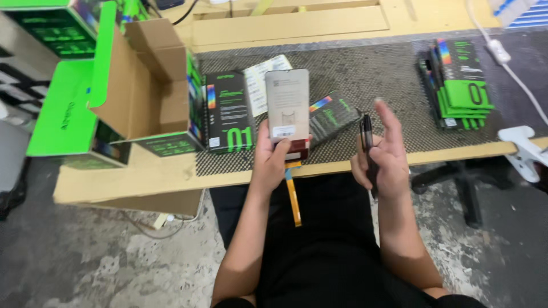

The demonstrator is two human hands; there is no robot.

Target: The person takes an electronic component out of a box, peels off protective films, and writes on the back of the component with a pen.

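Note:
My left hand (270,157) holds up a flat phone display panel (287,105), its grey back toward me, with an orange flex ribbon (293,197) hanging below. My right hand (383,154) grips a black marker pen (368,149) against the palm while its fingers spread upward, apart from the panel. Both hands hover over the near edge of the wooden bench (171,171), which carries a dark mesh mat (371,71). Just behind the panel lie two black-and-green flat boxes (228,111) and a white paper slip (260,80).
An open green-and-brown carton (142,85) stands at the left of the bench. A stack of black-and-green flat boxes (459,85) sits at the right. A white cable (514,68) runs to a white clamp (522,148) at the bench's right edge. My dark-trousered lap is below.

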